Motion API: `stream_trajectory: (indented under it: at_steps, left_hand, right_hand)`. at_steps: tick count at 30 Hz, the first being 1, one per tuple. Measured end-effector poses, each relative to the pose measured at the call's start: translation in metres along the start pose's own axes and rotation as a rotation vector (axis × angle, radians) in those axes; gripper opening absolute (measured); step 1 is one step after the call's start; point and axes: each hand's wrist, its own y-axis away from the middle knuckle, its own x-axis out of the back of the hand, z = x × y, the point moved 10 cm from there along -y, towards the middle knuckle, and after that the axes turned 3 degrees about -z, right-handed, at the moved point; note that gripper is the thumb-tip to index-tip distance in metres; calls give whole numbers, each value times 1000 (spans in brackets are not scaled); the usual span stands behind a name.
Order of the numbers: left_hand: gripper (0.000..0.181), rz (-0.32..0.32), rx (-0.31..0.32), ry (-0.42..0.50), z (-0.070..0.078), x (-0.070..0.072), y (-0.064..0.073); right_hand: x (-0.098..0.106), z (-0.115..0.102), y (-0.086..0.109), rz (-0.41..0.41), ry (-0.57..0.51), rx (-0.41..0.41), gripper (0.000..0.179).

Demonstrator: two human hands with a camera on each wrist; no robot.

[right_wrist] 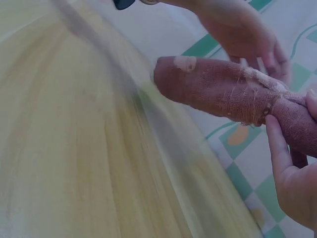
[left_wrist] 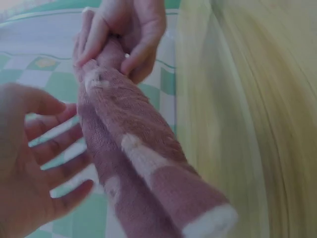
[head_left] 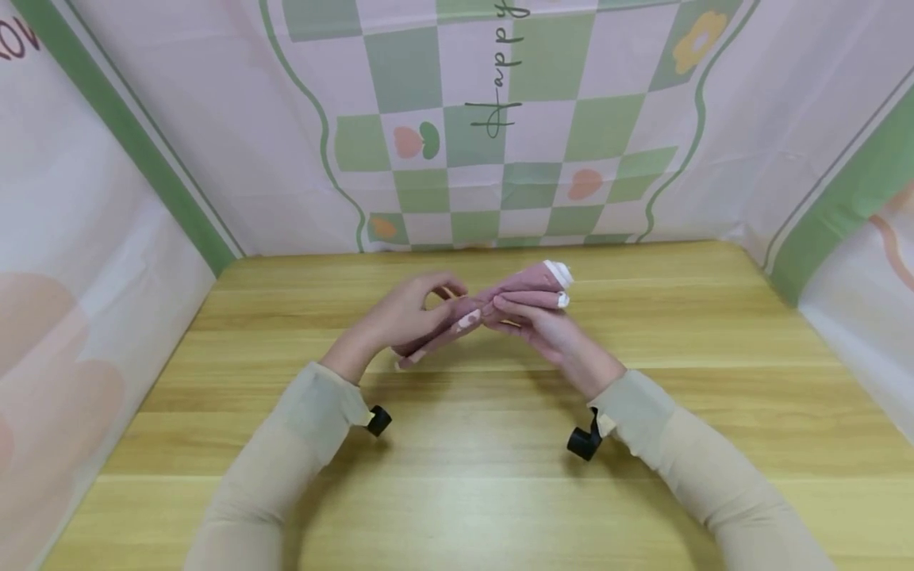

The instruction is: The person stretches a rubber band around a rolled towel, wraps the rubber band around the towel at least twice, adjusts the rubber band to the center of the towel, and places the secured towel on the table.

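A mauve towel [head_left: 530, 281] with white ends and pale patches is rolled into long double rolls and narrows at its middle. It is held above the table. My right hand [head_left: 560, 339] pinches it at the narrow middle, with thumb and fingers on both sides, as the left wrist view also shows. Beside the towel's left half is my left hand [head_left: 410, 311]. In the left wrist view the fingers of that hand [left_wrist: 37, 158] are spread and loosely bent along the roll [left_wrist: 133, 129]. Whether its fingertips touch the cloth I cannot tell.
The wooden table [head_left: 471, 444] reaches back to a hanging cloth [head_left: 407, 71] with green checks. Similar cloth hangs at the left and right sides. A small black wrist camera [head_left: 584, 444] sticks out from the right sleeve, another [head_left: 378, 420] from the left.
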Motion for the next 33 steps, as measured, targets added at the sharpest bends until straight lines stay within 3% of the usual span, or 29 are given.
stream_trajectory:
  at_steps: [6,12,18,24,30,33]
  left_hand:
    - [11,107,-85,-18,14,3,-5]
    - [7,138,-149,-48,22,5,-3]
    - [15,135,-243,-126,34,7,-2]
    - [14,76,-267,-156,36,0,-2]
    - [9,88,-335,-188,40,-1,3]
    - [10,52,-335,-189,40,-3,2]
  right_hand:
    - [-4,0,-1,-1,3,2,17]
    - [-3,-4,-2,30,1,27,25]
    - [-2,-6,-4,49,-30,40,27]
    - [-3,-3,-3,60,-23,39,25]
    - [-2,3,-4,104,-36,23,32]
    - [-4,2,-4,110,-28,32,37]
